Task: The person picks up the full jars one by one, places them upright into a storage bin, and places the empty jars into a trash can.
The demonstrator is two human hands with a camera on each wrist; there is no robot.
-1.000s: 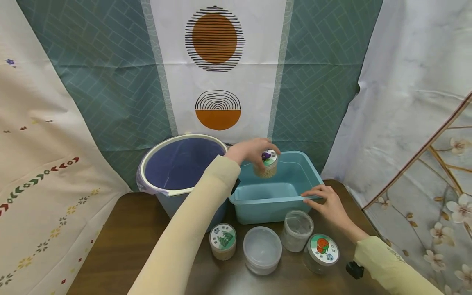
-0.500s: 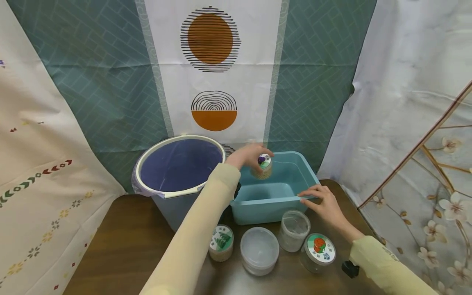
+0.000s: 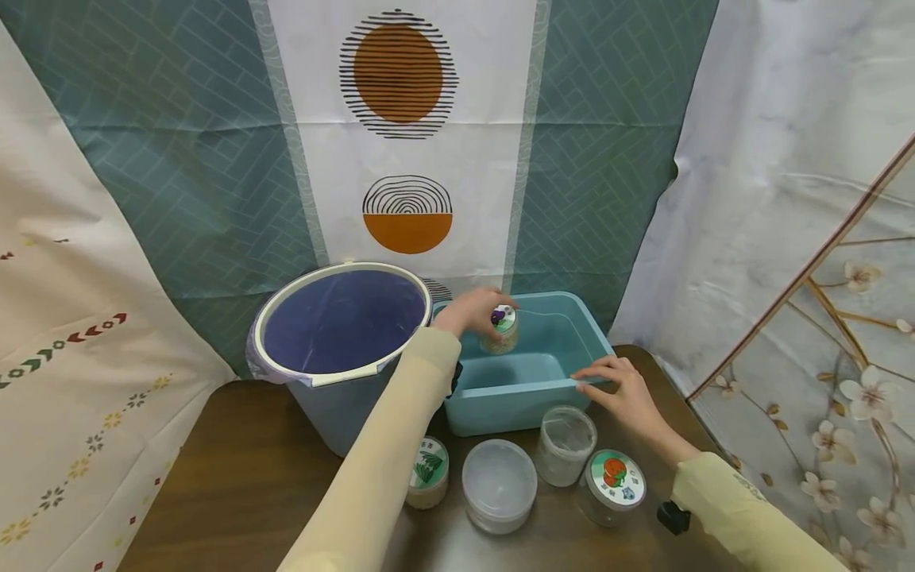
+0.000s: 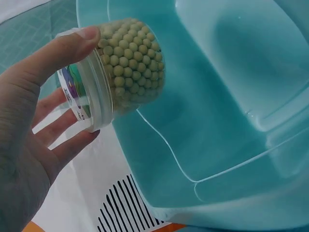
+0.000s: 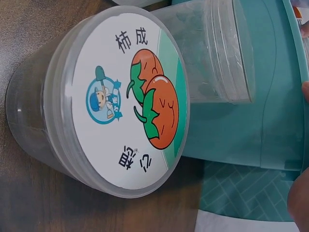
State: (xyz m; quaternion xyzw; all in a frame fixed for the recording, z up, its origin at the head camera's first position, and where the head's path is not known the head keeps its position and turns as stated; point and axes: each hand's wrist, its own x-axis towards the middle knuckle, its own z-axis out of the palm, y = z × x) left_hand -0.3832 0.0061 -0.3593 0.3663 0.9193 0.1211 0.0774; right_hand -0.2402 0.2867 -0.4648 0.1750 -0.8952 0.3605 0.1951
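Note:
My left hand (image 3: 468,312) grips a clear round jar (image 4: 133,67) by its lid, thumb on one side and fingers on the other. Small pale yellow-green balls fill the jar, and a purple picture shows on its label. It hangs tilted within the opening of a light blue plastic tub (image 3: 500,411). At the tub's front right corner, my right hand (image 3: 623,393) pinches the rim, fingers over it and thumb outside. Just below that hand stands a jar with persimmons on its lid (image 5: 130,111), large in the right wrist view.
Left of the tub is a big bucket (image 3: 329,413) with a purple liner. Before the tub stand a green-labelled jar (image 3: 429,477), a plain-lidded tub (image 3: 499,485) and a clear jar (image 3: 567,446) on the brown table (image 3: 236,477). Cloth hangs behind.
The jar in my left hand has come down and slightly left, deeper into the tub's opening. My right hand stays at the rim. The head view has turned a little right.

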